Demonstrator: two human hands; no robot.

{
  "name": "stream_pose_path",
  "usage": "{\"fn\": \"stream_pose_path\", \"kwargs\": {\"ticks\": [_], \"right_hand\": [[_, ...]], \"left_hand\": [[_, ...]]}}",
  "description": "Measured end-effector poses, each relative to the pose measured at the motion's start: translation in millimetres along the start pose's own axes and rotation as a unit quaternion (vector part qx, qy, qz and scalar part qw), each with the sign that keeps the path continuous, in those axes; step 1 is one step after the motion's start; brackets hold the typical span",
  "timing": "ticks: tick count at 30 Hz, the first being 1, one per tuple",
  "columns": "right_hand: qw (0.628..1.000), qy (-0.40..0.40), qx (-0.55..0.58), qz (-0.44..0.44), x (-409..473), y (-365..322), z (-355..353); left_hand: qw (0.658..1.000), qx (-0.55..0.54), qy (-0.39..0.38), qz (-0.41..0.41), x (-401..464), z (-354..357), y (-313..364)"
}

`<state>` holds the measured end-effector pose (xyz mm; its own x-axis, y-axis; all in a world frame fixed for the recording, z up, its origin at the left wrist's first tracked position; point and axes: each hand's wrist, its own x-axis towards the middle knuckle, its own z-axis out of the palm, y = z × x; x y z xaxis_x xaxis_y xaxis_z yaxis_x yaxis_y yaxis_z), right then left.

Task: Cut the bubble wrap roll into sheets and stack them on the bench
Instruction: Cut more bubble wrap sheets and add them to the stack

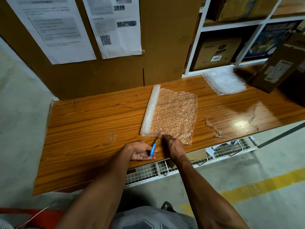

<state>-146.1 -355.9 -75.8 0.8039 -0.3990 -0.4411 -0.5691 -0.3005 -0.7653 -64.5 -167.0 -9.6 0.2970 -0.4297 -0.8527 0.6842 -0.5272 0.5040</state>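
A thin bubble wrap roll (pixel 150 109) lies on the wooden bench (pixel 92 123), with a length of wrap (pixel 176 114) unrolled flat to its right. My left hand (pixel 142 150) holds a blue-handled cutter (pixel 153 148), its blade tip touching the wrap's near edge beside the roll. My right hand (pixel 173 146) presses fingertips down on the near edge of the unrolled wrap, just right of the blade. A stack of cut sheets (pixel 224 80) rests at the bench's far right.
A large cardboard panel with taped papers (pixel 105 30) stands behind the bench. White shelving with boxes (pixel 216 53) is at the back right, and a brown box (pixel 277 68) leans on the bench's right end. Torn film scraps (pixel 217 129) lie right of the wrap. A wire rack (pixel 148 172) sits below.
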Motion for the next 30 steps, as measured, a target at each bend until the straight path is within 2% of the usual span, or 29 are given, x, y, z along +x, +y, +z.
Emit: {"fn": "stream_pose_path", "kwargs": {"ticks": [2, 4, 7, 11, 16, 18, 24, 30], "right_hand": [[1.000, 0.002, -0.003, -0.007, -4.0, -3.8, -1.7], [0.994, 0.011, -0.081, -0.068, -13.4, -12.4, -5.7], [0.948, 0.021, -0.262, -0.182, -24.0, -20.4, -10.4], [0.909, 0.018, -0.358, -0.210, -14.4, -16.8, -8.1], [0.894, 0.014, -0.393, -0.215, -7.3, -12.6, -6.0], [0.886, 0.037, -0.401, -0.228, -5.2, -12.9, -2.9], [0.920, 0.071, -0.335, -0.190, 3.1, -13.3, -5.6], [0.915, 0.023, -0.383, -0.126, 18.8, -4.9, -2.2]], "left_hand": [[1.000, 0.003, -0.005, -0.014, 0.5, 0.1, 1.5], [0.999, 0.014, 0.001, -0.029, 2.5, 0.0, 2.2], [0.999, 0.020, 0.006, -0.040, 3.3, 1.3, 4.4], [0.999, 0.016, 0.011, -0.034, 6.4, 1.6, 6.2], [0.999, 0.021, 0.023, -0.021, 12.4, -0.2, 3.9], [0.999, 0.018, 0.029, -0.018, 13.1, -0.6, 2.9], [0.999, 0.017, 0.027, -0.020, 10.9, 0.9, 3.7], [0.999, 0.037, 0.026, -0.028, 15.8, 1.3, 4.3]]}}
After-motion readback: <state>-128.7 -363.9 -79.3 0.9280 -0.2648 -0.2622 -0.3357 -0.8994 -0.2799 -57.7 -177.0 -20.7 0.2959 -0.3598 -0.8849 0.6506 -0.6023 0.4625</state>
